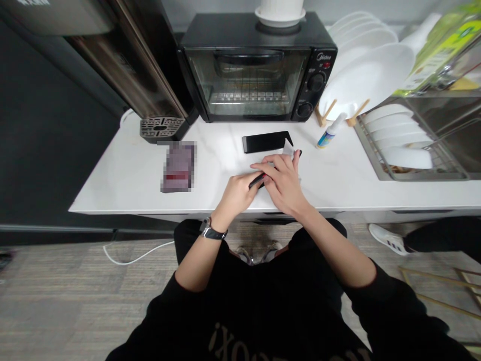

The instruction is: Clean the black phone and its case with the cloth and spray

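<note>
My left hand (240,191) is closed around the near left end of a slim dark flat object (256,180), which slants up to the right. Across the top of it lies my right hand (284,184), its fingers stretched out and spread, hiding most of the object, so I cannot tell its kind. A small red spot shows between the hands. Beyond the right fingers, a piece of white tissue or cloth (288,147) sticks up. Just behind both hands a black smartphone (266,142) rests flat on the counter. A small spray bottle (328,135) stands to the right.
On the white counter (124,180) a blurred purple item (179,168) lies at left, near a drinks machine (161,128). A black toaster oven (248,82) stands at the back. Racked plates (370,70) and a sink basket (424,173) are right. Another person's shoe (389,239) shows below.
</note>
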Available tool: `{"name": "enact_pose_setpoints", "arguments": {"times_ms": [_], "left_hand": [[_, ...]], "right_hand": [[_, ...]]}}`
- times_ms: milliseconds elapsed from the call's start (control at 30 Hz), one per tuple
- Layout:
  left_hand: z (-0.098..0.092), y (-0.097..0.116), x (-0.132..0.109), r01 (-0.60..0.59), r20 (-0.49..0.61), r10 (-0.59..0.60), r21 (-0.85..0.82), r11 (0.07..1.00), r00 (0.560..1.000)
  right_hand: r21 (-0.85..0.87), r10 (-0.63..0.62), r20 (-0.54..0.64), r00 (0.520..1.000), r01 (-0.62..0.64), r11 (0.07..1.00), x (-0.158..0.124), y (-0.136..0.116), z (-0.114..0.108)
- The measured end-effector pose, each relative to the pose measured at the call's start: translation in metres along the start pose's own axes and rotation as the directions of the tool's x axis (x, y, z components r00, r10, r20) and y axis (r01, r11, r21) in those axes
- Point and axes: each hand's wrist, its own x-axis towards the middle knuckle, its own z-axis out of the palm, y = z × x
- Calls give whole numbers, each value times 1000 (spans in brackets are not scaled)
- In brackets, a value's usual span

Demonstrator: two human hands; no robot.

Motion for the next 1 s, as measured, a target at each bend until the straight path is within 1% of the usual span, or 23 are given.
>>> {"name": "enact_pose_setpoints", "arguments": {"times_ms": [267, 433, 633, 833, 1000], "left_hand": [[2, 0, -2, 4, -8, -3, 41, 999, 1000], [2, 0, -2, 4, 5, -4, 59, 998, 1000], [2, -1, -2, 10, 1, -10, 48, 999, 1000], [2, 0, -2, -8, -10, 9, 63, 998, 1000], [3, 0, -1, -17, -20, 19, 67, 998, 1000]], "right_hand": [[82, 56, -47, 997, -52, 995, 1, -5, 2], [66, 69, -61, 996, -65, 996, 2, -6, 7], [39, 42, -60, 997, -40, 998, 2, -4, 8], [33, 17, -26, 1000, -16, 999, 2, -1, 5], [51, -2, -51, 999, 5, 999, 3, 1, 6]]}}
